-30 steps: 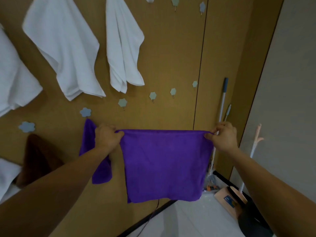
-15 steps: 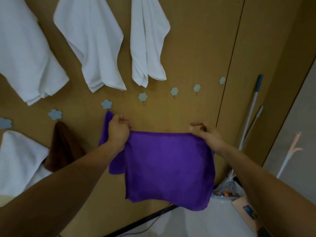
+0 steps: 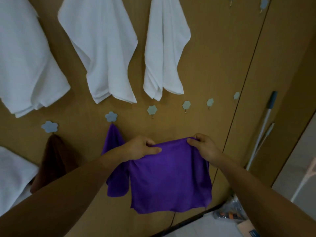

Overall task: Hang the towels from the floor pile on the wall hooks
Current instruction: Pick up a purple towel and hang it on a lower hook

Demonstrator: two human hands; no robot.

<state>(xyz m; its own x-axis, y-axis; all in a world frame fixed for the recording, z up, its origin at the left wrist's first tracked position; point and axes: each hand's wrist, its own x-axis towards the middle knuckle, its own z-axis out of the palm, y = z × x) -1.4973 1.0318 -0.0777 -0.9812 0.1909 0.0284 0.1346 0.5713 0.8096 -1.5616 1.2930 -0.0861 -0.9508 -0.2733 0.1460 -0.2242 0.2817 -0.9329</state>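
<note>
Lower centre: left hand (image 3: 139,148) and right hand (image 3: 206,147) each pinch the bunched top edge of a soft purple microfibre towel (image 3: 169,182); cloth hangs slack, creased.

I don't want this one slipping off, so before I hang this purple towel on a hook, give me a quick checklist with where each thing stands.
1. Grip on the top edge: left hand and right hand both pinch the purple towel: ok.
2. Free hook nearby: the hexagon hook just above the hands is bare: ok.
3. Towel off the floor: its lower edge hangs above it: ok.
4. One point gathered for the hook: the edge is spread between the hands: not ok.
5. Hook's prong sound: too small to see: cannot tell.
</note>
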